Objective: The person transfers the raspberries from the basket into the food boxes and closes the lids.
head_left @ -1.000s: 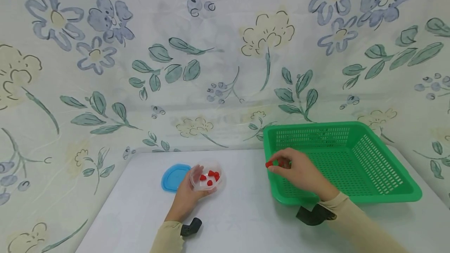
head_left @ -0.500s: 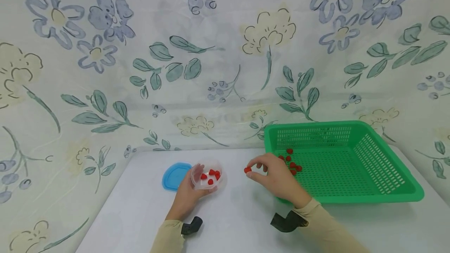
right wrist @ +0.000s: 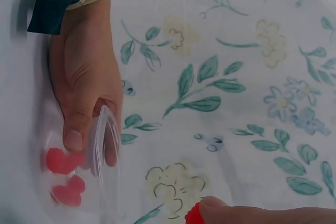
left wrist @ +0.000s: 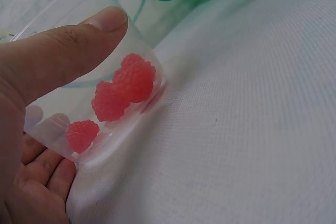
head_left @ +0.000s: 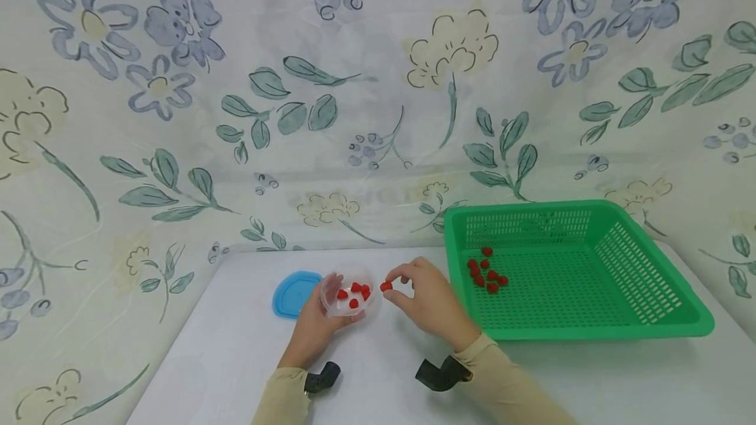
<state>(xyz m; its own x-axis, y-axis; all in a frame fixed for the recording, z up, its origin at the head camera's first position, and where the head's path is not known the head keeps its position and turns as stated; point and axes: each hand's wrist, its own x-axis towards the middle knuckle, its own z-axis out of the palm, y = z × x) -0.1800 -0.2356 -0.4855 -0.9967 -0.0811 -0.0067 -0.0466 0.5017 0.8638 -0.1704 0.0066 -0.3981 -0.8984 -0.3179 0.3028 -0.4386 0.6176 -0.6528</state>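
My left hand grips a clear plastic container around its side, its mouth tilted up toward the head camera. Several red raspberries lie inside; through the wall in the left wrist view, raspberries show near the bottom, with the thumb pressed along the side. Just right of the container's rim, my right hand pinches a single raspberry between thumb and fingertips, apart from the container. In the right wrist view that raspberry is partly cut off at the lower edge.
A green slotted basket stands on the right of the white table, with several loose raspberries in its left part. Behind the left hand lies a blue lid. A floral cloth hangs along the back.
My right hand has moved left from the basket's left side, over the table, to beside the container, carrying the raspberry. The left hand and container have stayed nearly still.
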